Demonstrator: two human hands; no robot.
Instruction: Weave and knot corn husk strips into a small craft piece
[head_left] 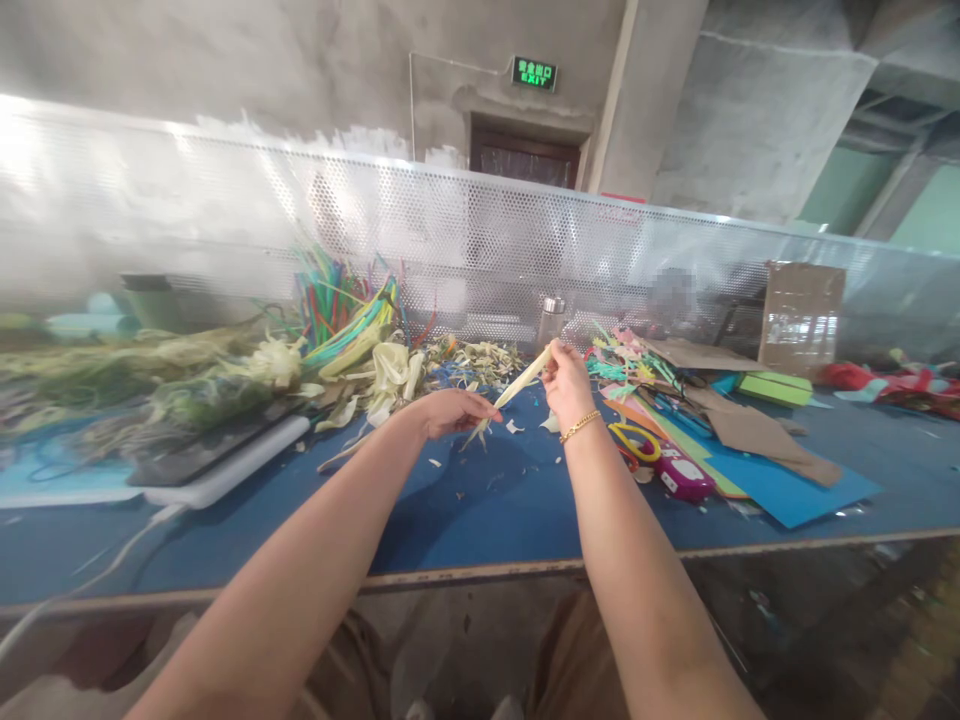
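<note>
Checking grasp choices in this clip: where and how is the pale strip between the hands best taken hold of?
Probably pinch the pale strip at its upper end, coming from the right, where the right hand holds it. The strip is long, narrow and slants up that way, while its lower end, by the left hand, looks frayed and likely gives less grip.
</note>
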